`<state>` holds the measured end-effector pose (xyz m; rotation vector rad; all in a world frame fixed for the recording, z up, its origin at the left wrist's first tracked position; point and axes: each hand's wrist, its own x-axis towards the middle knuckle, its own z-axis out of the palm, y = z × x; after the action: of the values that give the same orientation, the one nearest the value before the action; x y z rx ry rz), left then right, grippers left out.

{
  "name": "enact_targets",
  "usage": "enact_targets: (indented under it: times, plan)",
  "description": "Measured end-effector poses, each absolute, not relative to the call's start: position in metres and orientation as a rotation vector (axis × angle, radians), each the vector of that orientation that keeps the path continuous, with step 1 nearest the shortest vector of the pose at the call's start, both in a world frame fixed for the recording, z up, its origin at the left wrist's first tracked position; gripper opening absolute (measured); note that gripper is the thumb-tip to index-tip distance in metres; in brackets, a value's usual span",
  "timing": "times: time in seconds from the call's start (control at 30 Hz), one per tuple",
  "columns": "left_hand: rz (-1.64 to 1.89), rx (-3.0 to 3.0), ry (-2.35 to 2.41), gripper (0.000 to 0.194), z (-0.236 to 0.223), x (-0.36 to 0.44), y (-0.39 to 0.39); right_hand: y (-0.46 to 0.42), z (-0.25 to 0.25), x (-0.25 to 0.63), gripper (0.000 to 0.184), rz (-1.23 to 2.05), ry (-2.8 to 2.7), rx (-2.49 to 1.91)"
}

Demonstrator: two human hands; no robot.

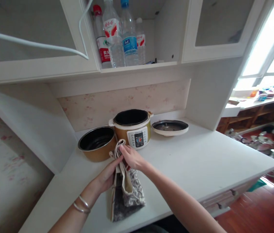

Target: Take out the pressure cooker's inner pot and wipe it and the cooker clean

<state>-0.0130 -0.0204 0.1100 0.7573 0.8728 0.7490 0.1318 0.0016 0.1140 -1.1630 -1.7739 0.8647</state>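
Note:
A grey, patterned cloth [134, 189] with pale edges hangs folded from both hands, its lower part on the white tabletop. My right hand [132, 157] is closed round the gathered upper part. From the left, my left hand [109, 174] grips the same bunch, with its fingers partly hidden behind the fabric. Just beyond the hands stands a gold and white electric cooker [138, 137], lidless, its dark inside showing. A gold inner pot [98, 144] with a black interior sits to its left. On the right, the cooker lid [170, 127] lies with its dark underside up.
Plastic bottles [130, 45] stand in the open cabinet overhead. A white cable [37, 43] hangs across the upper left. The tabletop [187, 165] ends in a rounded corner at right, with drawers [219, 202] below. Metal pot lids or pans [263, 142] lie beyond.

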Motion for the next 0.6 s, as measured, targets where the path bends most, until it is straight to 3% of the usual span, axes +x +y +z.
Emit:
enact_targets:
  times: [0.07, 0.2, 0.33, 0.47, 0.6]
  plan:
    - [0.723, 0.657, 0.882, 0.037, 0.104, -0.003, -0.02, 0.007, 0.117, 0.136, 0.068, 0.893, -1.787, -1.122]
    - [0.843, 0.582, 0.88, 0.016, 0.096, 0.009, -0.018, 0.018, 0.119, 0.14, 0.074, 1.306, -1.526, -1.077]
    - [0.919, 0.548, 0.961, 0.018, 0.104, 0.002, -0.013, 0.02, 0.113, 0.161, 0.058, 1.355, -1.154, -1.003]
    - [1.077, 0.559, 1.029, 0.012, 0.149, -0.015, -0.006, 0.01, 0.091, 0.203, 0.049, 1.299, -1.099, -1.005]
    - [1.352, 0.717, 0.824, 0.021, 0.213, -0.015, 0.012, -0.004, 0.051, 0.246, 0.046, 1.288, -1.059, -1.174]
